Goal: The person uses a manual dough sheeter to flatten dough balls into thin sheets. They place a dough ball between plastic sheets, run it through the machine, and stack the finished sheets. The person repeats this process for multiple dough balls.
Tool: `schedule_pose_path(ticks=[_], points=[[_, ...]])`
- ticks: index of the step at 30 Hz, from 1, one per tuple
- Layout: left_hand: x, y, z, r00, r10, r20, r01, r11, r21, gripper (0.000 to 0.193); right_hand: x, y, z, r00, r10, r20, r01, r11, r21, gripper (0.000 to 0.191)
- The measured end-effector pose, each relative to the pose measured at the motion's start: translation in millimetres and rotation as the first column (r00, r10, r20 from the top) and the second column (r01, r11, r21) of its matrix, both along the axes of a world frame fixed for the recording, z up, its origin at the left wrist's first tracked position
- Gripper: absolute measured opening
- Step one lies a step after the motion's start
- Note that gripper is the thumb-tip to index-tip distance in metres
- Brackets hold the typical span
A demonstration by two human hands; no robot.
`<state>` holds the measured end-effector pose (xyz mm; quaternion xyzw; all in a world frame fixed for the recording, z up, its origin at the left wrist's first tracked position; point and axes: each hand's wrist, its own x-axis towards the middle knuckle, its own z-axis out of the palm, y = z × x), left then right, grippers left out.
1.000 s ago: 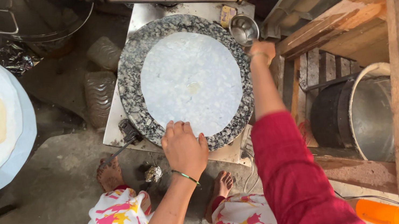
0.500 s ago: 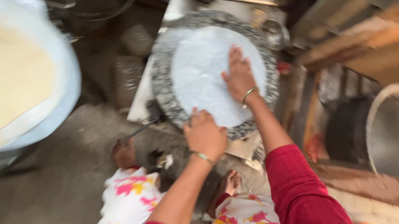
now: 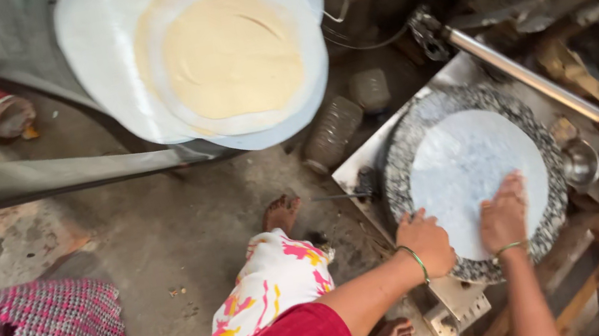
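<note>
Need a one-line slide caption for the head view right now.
Both hands, left hand and right hand, press a thin white sheet on a speckled round stone.

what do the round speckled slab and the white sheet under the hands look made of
Round slab: probably polished granite, given its grey-black speckle and slight sheen. White sheet: seems thin plastic or paper, matte and lying flat; which one is unclear. Both the left hand and right hand press its near edge.
</note>
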<state>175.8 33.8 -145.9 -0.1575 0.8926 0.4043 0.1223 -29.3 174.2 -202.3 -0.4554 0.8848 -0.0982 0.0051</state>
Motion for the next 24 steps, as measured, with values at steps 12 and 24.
schedule_pose_path(ticks=[12,24], points=[[13.5,-24.1,7.0,0.999,-0.052,-0.002,0.052,0.995,0.087,0.051,40.0,-238.0,71.8,0.732,0.331,0.595,-0.136,0.927,-0.349,0.061],[4.6,-37.9,17.0,0.987,-0.006,-0.163,0.043,0.973,0.228,0.05,60.8,-513.8,101.9,0.154,0.134,0.979,0.641,0.74,-0.202,0.026]])
